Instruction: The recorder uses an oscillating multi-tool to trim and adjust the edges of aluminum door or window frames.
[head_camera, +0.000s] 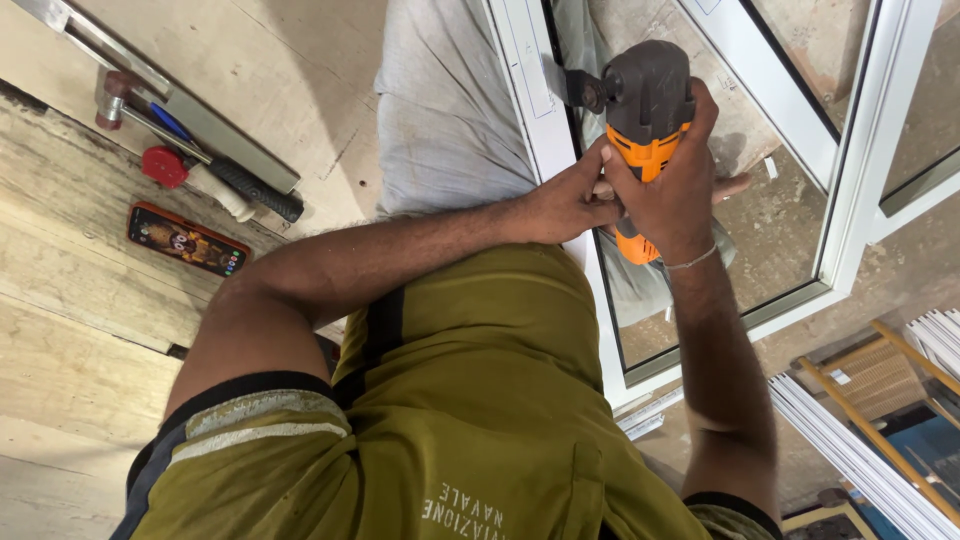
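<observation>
Both hands clenched on an orange-and-grey power tool: right hand around its body, left hand alongside. Blade resting against a white window frame. Hammer and phone well apart on the surface.

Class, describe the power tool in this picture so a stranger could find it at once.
Start at the white window frame lying flat. Both hands meet over its rail, gripping an orange and dark grey power tool. Its flat blade on the frame sets it apart from the hammer lying far left.

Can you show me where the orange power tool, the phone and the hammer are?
orange power tool (648, 150): head view, on its orange body.
phone (187, 239): head view, middle of its screen.
hammer (255, 190): head view, on its black grip.
</observation>
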